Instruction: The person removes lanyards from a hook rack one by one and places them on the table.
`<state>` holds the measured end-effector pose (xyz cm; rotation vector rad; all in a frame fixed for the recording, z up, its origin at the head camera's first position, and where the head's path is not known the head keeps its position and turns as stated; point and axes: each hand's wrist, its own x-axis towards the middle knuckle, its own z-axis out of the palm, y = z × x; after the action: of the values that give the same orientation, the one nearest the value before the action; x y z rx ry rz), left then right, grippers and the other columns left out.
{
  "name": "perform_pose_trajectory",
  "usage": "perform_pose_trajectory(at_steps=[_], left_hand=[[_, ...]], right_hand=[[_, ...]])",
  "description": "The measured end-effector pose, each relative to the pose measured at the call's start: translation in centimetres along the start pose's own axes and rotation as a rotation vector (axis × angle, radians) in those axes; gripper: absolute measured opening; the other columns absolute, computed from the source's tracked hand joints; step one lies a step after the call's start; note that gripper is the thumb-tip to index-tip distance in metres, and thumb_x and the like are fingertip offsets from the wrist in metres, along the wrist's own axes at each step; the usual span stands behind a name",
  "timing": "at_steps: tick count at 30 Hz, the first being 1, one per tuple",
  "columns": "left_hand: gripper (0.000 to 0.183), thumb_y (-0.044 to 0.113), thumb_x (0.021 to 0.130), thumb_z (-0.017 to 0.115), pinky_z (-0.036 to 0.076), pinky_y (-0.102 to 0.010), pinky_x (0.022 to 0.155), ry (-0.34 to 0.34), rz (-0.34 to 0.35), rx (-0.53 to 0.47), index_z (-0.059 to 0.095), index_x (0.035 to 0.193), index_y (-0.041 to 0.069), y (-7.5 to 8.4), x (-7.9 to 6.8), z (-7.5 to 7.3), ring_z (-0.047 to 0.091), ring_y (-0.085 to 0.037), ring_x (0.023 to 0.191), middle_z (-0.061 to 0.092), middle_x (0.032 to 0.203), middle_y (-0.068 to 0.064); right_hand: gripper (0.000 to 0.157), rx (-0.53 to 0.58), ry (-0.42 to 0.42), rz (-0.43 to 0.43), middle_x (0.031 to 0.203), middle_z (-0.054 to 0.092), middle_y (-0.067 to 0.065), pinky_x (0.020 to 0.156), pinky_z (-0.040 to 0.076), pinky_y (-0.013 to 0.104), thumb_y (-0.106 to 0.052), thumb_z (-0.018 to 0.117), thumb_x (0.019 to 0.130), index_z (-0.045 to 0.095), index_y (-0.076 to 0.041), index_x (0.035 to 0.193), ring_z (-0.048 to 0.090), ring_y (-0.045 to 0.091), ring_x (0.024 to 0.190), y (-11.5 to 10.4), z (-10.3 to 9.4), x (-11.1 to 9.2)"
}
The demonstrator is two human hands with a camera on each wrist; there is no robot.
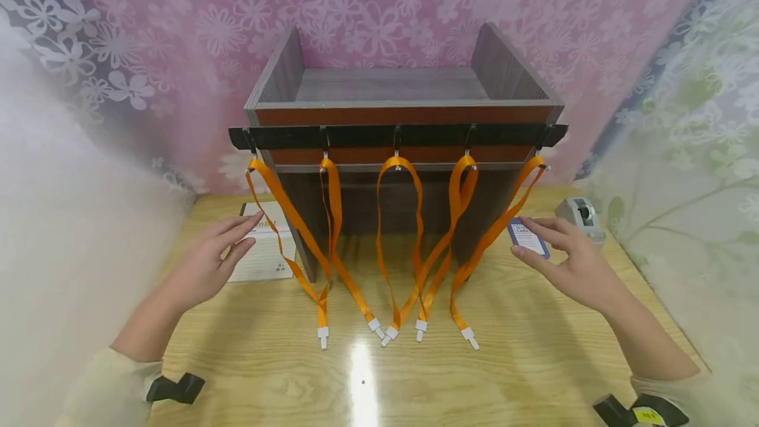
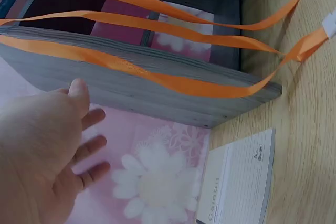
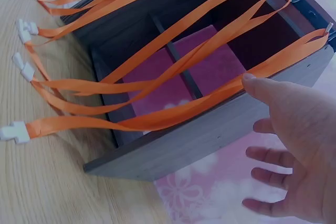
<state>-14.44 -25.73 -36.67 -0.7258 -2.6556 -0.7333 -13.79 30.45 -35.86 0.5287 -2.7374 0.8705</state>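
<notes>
Several orange lanyards hang from metal hooks on a black rail [image 1: 362,137] across the front of a grey wooden shelf unit. White plastic clips end the straps, lying over the wooden table. My left hand [image 1: 207,262] is held beside the leftmost lanyard [image 1: 290,209], fingers extended and nothing in them. On the other side, my right hand [image 1: 572,259] is beside the rightmost lanyard [image 1: 486,239], thumb apart from the loosely spread fingers, also holding nothing. In the right wrist view its thumb tip overlaps the edge of an orange strap [image 3: 178,114].
Left of the shelf unit [image 1: 391,111] lies a lined writing pad [image 1: 261,259]. On the right, a blue-edged ID card [image 1: 528,237] lies near the right fingertips, with a grey tape dispenser [image 1: 587,216] behind. A flowered pink cloth [image 1: 379,5] hangs behind.
</notes>
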Motion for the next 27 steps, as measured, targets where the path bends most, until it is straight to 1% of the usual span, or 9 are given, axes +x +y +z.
perform_pose_trajectory(at_steps=[3, 6, 7, 10, 15, 18, 20, 23, 27], left_hand=[[0.042, 0.001, 0.096, 0.063, 0.051, -0.024, 0.082, 0.090, 0.026, -0.015, 0.061, 0.138, 0.006, -0.1, 0.7, 0.5, 0.068, -0.026, 0.103, 0.071, 0.119, -0.011], [0.035, -0.001, 0.094, 0.065, 0.049, -0.010, 0.067, 0.140, -0.037, -0.060, 0.068, 0.129, 0.004, 0.1, 1.4, 0.9, 0.074, -0.024, 0.089, 0.076, 0.108, -0.011], [0.033, 0.000, 0.094, 0.065, 0.049, -0.010, 0.062, 0.148, -0.072, -0.074, 0.069, 0.127, 0.004, 0.3, 1.6, 1.0, 0.075, -0.025, 0.086, 0.077, 0.104, -0.012], [0.028, 0.009, 0.097, 0.064, 0.052, -0.013, 0.059, 0.134, -0.202, -0.170, 0.071, 0.124, 0.003, 0.8, 2.0, 1.4, 0.076, -0.021, 0.080, 0.078, 0.098, -0.014], [0.031, 0.018, 0.098, 0.066, 0.058, -0.018, 0.072, 0.074, -0.363, -0.424, 0.071, 0.122, 0.000, 1.5, 2.4, 1.8, 0.073, -0.003, 0.079, 0.075, 0.111, -0.015], [0.029, 0.018, 0.096, 0.068, 0.058, -0.019, 0.072, 0.054, -0.401, -0.459, 0.073, 0.118, -0.001, 1.9, 2.4, 2.1, 0.072, -0.001, 0.078, 0.076, 0.110, -0.013], [0.028, 0.018, 0.095, 0.069, 0.057, -0.020, 0.071, 0.064, -0.410, -0.447, 0.074, 0.117, 0.000, 2.2, 2.4, 2.4, 0.073, -0.003, 0.077, 0.077, 0.103, -0.012], [0.030, 0.019, 0.094, 0.071, 0.055, -0.019, 0.066, 0.110, -0.420, -0.430, 0.074, 0.118, 0.002, 2.6, 2.8, 2.9, 0.072, -0.003, 0.074, 0.078, 0.093, -0.012], [0.033, 0.019, 0.092, 0.073, 0.057, -0.020, 0.063, 0.175, -0.440, -0.456, 0.073, 0.119, 0.001, 2.9, 3.2, 3.3, 0.071, -0.002, 0.068, 0.078, 0.088, -0.012]], right_hand=[[0.050, 0.030, 0.065, -0.015, 0.121, 0.062, 0.004, 0.082, 0.043, 0.009, -0.018, 0.074, 0.092, 0.061, -0.012, 0.140, 0.057, 0.012, 0.110, -0.1, 0.3, 0.3], [0.043, 0.079, 0.138, 0.001, 0.114, 0.062, -0.010, 0.081, 0.043, 0.003, -0.013, 0.073, 0.092, 0.066, -0.011, 0.134, 0.053, -0.007, 0.099, -0.3, 0.6, 0.5], [0.042, 0.095, 0.158, 0.004, 0.113, 0.062, -0.014, 0.079, 0.044, 0.003, -0.012, 0.073, 0.091, 0.067, -0.011, 0.132, 0.053, -0.009, 0.097, -0.3, 0.6, 0.6], [0.039, 0.123, 0.214, 0.020, 0.107, 0.062, -0.025, 0.074, 0.045, 0.004, -0.010, 0.075, 0.089, 0.071, -0.012, 0.128, 0.055, -0.008, 0.090, -0.8, 0.9, 0.8], [0.039, 0.165, 0.259, 0.065, 0.098, 0.063, -0.026, 0.069, 0.046, 0.008, -0.012, 0.082, 0.083, 0.074, -0.011, 0.121, 0.056, -0.001, 0.079, -1.8, 1.7, 1.0], [0.038, 0.203, 0.277, 0.078, 0.098, 0.065, -0.021, 0.068, 0.047, 0.009, -0.010, 0.084, 0.080, 0.076, -0.009, 0.117, 0.057, 0.001, 0.076, -2.3, 2.4, 1.0], [0.035, 0.222, 0.305, 0.075, 0.096, 0.067, -0.015, 0.068, 0.048, 0.008, -0.009, 0.085, 0.079, 0.077, -0.007, 0.114, 0.058, 0.002, 0.072, -2.5, 2.7, 1.0], [0.027, 0.247, 0.355, 0.078, 0.093, 0.067, -0.013, 0.068, 0.046, 0.009, -0.008, 0.084, 0.080, 0.079, -0.006, 0.107, 0.055, 0.003, 0.070, -2.9, 3.1, 1.3], [0.018, 0.250, 0.408, 0.127, 0.087, 0.065, -0.020, 0.064, 0.043, 0.011, -0.013, 0.083, 0.083, 0.081, -0.008, 0.100, 0.052, 0.002, 0.070, -3.3, 3.1, 1.7]])
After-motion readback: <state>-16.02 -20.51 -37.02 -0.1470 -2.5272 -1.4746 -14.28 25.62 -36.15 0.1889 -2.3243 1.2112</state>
